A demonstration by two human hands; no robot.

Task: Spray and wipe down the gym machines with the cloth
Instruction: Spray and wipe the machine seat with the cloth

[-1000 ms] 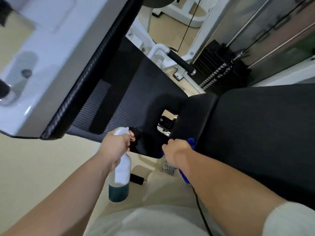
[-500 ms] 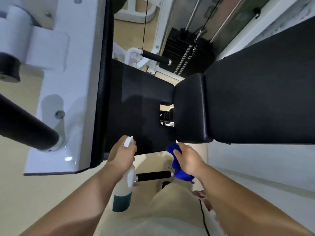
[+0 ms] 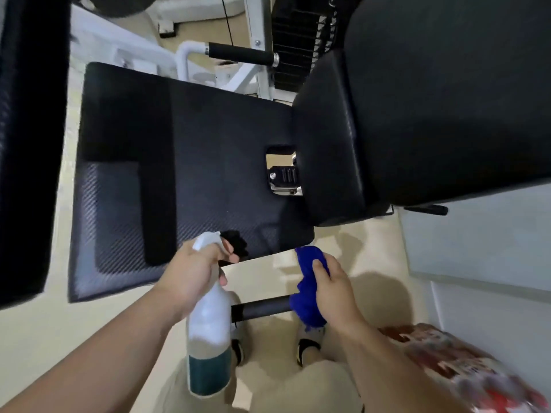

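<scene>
Left hand (image 3: 190, 272) is gripping a white spray bottle (image 3: 208, 338) showing teal liquid at its base; right hand (image 3: 334, 290) is holding a bright blue cloth (image 3: 308, 281). Just ahead of both, the black seat pad (image 3: 185, 174) is showing a carbon-weave texture.

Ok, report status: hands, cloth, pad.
Left hand gripping spray bottle, nozzle at seat pad. Right hand holding blue cloth, off the pad. Nothing in the way.
</scene>
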